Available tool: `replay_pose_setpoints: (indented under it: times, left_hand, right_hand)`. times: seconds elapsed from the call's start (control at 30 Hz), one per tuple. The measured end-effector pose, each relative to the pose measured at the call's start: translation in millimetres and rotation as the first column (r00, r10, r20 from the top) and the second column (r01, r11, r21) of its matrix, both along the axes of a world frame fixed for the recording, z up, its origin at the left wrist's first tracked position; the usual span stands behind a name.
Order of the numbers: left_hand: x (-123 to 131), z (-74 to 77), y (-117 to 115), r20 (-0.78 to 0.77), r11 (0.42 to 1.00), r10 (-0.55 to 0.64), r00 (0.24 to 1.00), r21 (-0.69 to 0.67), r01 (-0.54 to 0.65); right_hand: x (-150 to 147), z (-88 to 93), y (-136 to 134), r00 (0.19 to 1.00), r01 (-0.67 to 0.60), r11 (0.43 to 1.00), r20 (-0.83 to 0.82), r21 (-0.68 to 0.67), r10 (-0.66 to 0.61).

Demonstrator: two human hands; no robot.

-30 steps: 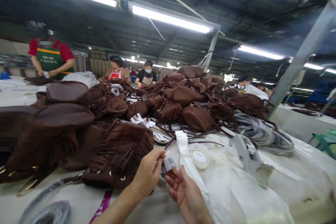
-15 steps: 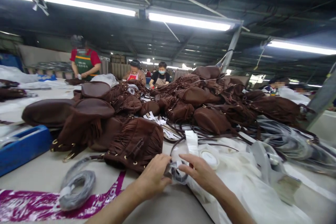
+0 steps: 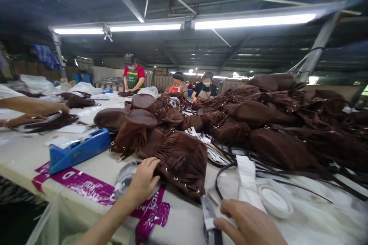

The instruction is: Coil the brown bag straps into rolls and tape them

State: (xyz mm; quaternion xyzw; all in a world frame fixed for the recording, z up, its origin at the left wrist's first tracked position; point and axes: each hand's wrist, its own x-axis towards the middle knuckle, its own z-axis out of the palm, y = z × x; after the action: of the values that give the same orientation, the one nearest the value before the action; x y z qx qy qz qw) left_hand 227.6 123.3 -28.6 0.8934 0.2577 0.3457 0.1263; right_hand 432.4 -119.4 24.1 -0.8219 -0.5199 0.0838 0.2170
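My left hand [image 3: 143, 179] lies at the near left edge of a brown fringed bag [image 3: 184, 157] with gold eyelets. Its fingers and thumb are apart, fingertips against the bag's side. Partly hidden behind that hand is a coiled strap [image 3: 124, 178] in clear plastic. At the lower right, my right hand [image 3: 247, 220] is half open, its thumb touching the white band of a second plastic-wrapped coil [image 3: 209, 218]. That coil stands on its edge close in front of the bag; its lower part is cut off by the frame.
A blue tape dispenser [image 3: 79, 147] stands left on purple printed tape [image 3: 86, 187] along the table edge. Brown bags [image 3: 258, 111] pile up behind. White plastic and a white roll [image 3: 276, 201] lie right. Another person's hands [image 3: 40, 116] work far left; other people stand beyond.
The view has swung left. My hands, earlier close together around the small wrapped coil, are now apart: the left at the bag's left side, the right beside the coil.
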Motion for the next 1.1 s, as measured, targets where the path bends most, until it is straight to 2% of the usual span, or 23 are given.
replay_pose_setpoints:
  times: [0.03, 0.1, 0.13, 0.2, 0.23, 0.3, 0.4, 0.5, 0.57, 0.73, 0.9, 1.0, 1.1]
  left_hand:
    - [3, -0.7, 1, -0.029, 1.000, -0.001, 1.000, 0.003, 0.001]
    - [12, -1.0, -4, -0.063, 1.000, -0.007, 0.998, 0.006, 0.008]
    - [18, -0.8, -11, -0.064, 1.000, -0.001, 0.998, 0.017, 0.002]
    - [27, 0.1, -28, -0.045, 0.999, 0.005, 0.999, 0.050, -0.003]
    - [31, 0.4, -38, -0.036, 0.998, -0.004, 0.999, 0.068, 0.007]
    - [38, 0.9, -54, -0.036, 0.995, -0.046, 0.998, 0.092, 0.049]
    - [53, 1.6, -64, -0.042, 0.997, -0.065, 0.997, 0.031, 0.067]
    - [72, 4.4, -55, -0.027, 0.991, 0.047, 0.999, -0.128, -0.050]
    - [83, 6.8, -46, -0.061, 0.976, 0.077, 0.995, -0.200, -0.088]
    - [91, 2.9, -36, -0.213, 0.973, 0.053, 0.976, -0.211, -0.099]
    - [86, -10.7, -41, -0.198, 0.981, 0.037, 0.980, -0.182, -0.074]
    - [87, -16.2, -41, -0.191, 0.972, -0.001, 0.982, -0.231, -0.044]
    - [90, -18.3, -38, -0.158, 0.962, -0.011, 0.987, -0.272, -0.032]
  right_hand:
    - [-2, -1.8, 8, 0.999, -0.018, 0.997, -0.031, 0.078, 0.021]
    - [-7, -5.8, 31, 0.967, -0.031, 0.981, -0.241, 0.193, 0.078]
    - [-8, -8.1, 46, 0.913, 0.002, 0.975, -0.398, 0.223, 0.089]
    - [-10, -13.2, 79, 0.722, 0.162, 0.965, -0.691, 0.206, 0.026]
    - [-10, -15.6, 95, 0.642, 0.244, 0.950, -0.767, 0.197, -0.006]
    - [-7, -19.1, 122, 0.572, 0.326, 0.924, -0.820, 0.198, -0.026]
    - [-1, -20.8, 147, 0.570, 0.331, 0.919, -0.822, 0.214, -0.013]
    - [4, -20.7, 159, 0.575, 0.308, 0.922, -0.818, 0.235, 0.016]
    - [8, -21.0, 162, 0.578, 0.278, 0.923, -0.814, 0.266, 0.060]
    - [21, -26.2, 164, 0.618, 0.241, 0.900, -0.773, 0.362, 0.145]
    - [28, -33.3, 166, 0.641, 0.264, 0.895, -0.759, 0.361, 0.117]
    - [27, -27.6, 167, 0.659, 0.173, 0.941, -0.744, 0.292, 0.110]
    - [22, -10.6, 166, 0.731, 0.010, 0.975, -0.666, 0.224, 0.145]
